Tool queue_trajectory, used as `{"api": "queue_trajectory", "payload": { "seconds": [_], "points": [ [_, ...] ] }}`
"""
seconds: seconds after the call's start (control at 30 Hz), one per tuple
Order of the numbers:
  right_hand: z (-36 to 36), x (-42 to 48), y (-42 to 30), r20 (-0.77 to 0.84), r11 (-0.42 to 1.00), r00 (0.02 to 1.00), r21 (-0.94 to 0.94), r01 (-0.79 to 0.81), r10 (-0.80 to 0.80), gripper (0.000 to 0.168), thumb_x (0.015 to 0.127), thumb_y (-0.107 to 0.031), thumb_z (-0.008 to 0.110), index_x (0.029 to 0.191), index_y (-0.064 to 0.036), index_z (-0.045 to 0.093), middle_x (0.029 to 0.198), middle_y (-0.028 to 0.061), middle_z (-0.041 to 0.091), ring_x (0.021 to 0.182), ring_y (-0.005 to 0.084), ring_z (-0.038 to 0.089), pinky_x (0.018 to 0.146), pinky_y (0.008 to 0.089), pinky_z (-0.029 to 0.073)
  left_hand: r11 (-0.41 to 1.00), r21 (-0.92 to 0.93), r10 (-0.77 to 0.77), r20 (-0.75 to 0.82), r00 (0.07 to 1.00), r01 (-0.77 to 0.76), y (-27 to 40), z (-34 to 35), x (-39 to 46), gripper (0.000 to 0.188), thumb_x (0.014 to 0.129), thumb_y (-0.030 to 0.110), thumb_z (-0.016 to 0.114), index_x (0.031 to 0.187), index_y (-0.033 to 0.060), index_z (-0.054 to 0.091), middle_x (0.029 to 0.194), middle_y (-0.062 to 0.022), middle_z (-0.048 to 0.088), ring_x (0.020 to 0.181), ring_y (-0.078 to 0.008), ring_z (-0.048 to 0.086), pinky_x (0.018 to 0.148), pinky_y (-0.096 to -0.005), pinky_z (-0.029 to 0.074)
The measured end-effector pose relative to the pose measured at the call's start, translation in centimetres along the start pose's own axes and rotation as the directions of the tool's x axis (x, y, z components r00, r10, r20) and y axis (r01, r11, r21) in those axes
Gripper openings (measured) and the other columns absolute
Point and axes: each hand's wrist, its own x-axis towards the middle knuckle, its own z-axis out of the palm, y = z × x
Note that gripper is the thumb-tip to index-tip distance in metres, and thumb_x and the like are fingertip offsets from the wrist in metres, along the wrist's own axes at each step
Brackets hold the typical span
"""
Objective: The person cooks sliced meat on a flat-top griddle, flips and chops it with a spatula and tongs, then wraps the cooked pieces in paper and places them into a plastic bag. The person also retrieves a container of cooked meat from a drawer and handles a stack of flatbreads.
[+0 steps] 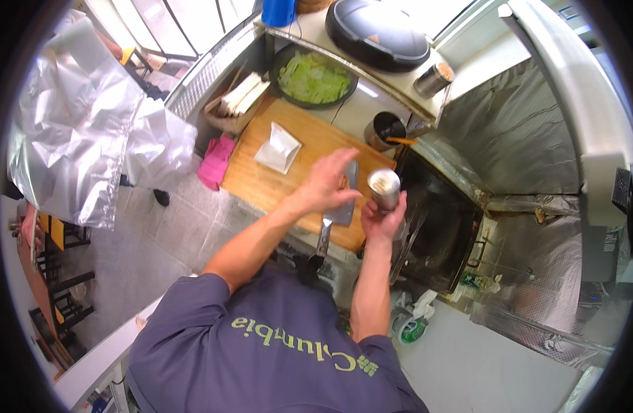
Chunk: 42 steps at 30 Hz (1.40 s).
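Note:
My right hand (386, 219) is closed around a metal shaker (384, 185) with a perforated-looking, pale-dusted top, held upright between the board and the griddle. My left hand (329, 183) is raised over the wooden cutting board (311, 129), thumb and fingers spread, nothing between them. Below it a wide metal scraper (342, 209) lies on the board, its handle over the near edge; something brown beside its blade is partly hidden by my left hand. A white paper bag (279, 149) rests farther left on the board.
A dark griddle (437, 222) with tongs adjoins the board. Beyond are a bowl of lettuce (314, 77), a sauce pot (386, 129), a basket of paper bags (233, 113), and a black lidded appliance (378, 33). A pink cloth (215, 161) and hanging plastic bags (84, 118) are at left.

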Motion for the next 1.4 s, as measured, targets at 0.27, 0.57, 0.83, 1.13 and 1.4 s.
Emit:
{"api": "queue_trajectory", "payload": {
  "seconds": [0.27,0.57,0.83,1.13,1.4],
  "points": [
    [2.6,0.3,1.3,-0.002,0.721,0.915,-0.617,0.317,-0.404,0.036,0.091,-0.041,0.068,0.108,-0.010,0.059,0.080,0.0017,0.060,0.052,0.0106,0.053,0.044,0.0241,0.041,0.932,0.119,-0.347,0.009,0.938,0.343,-5.5,-0.5,-5.9,0.053,0.081,0.018,0.071,0.128,-0.0019,0.054,0.128,-0.0222,0.055,0.121,-0.0387,0.052,0.102,-0.0424,0.044],
    [2.7,1.3,1.4,-0.077,0.697,0.913,-0.672,0.248,-0.400,0.039,0.090,-0.044,0.069,0.105,-0.009,0.059,0.073,-0.0007,0.059,0.048,0.0098,0.051,0.042,0.0232,0.038,0.935,0.133,-0.329,-0.020,0.944,0.329,-6.1,-0.7,-6.2,0.045,0.083,0.015,0.069,0.123,-0.0021,0.057,0.125,-0.0214,0.057,0.117,-0.0386,0.055,0.098,-0.0432,0.046],
    [1.1,0.0,1.4,-0.029,0.508,0.847,-0.810,0.291,-0.531,0.038,0.087,-0.041,0.073,0.102,-0.009,0.060,0.074,0.0005,0.060,0.048,0.0096,0.051,0.040,0.0234,0.039,0.927,0.110,-0.362,0.007,0.932,0.359,-6.2,-0.4,-6.9,0.045,0.087,0.022,0.067,0.125,0.0000,0.057,0.125,-0.0222,0.057,0.119,-0.0393,0.053,0.101,-0.0436,0.044],
    [-1.2,1.8,0.6,-0.158,0.698,0.879,-0.676,0.236,-0.450,0.046,0.085,-0.050,0.073,0.095,-0.008,0.059,0.067,0.0016,0.059,0.045,0.0104,0.052,0.037,0.0237,0.038,0.919,0.142,-0.377,0.044,0.925,0.367,-6.3,-0.4,-6.5,0.044,0.086,0.020,0.068,0.123,-0.0029,0.058,0.128,-0.0238,0.055,0.120,-0.0394,0.052,0.102,-0.0431,0.043],
    [1.2,1.7,1.7,-0.123,0.796,0.938,-0.572,0.199,-0.323,0.040,0.087,-0.043,0.073,0.098,-0.008,0.058,0.069,0.0021,0.060,0.044,0.0101,0.050,0.037,0.0240,0.037,0.911,0.145,-0.396,0.049,0.917,0.386,-6.7,-0.5,-6.8,0.045,0.087,0.022,0.068,0.124,-0.0022,0.058,0.129,-0.0241,0.055,0.121,-0.0398,0.052,0.102,-0.0436,0.043]
  ]
}}
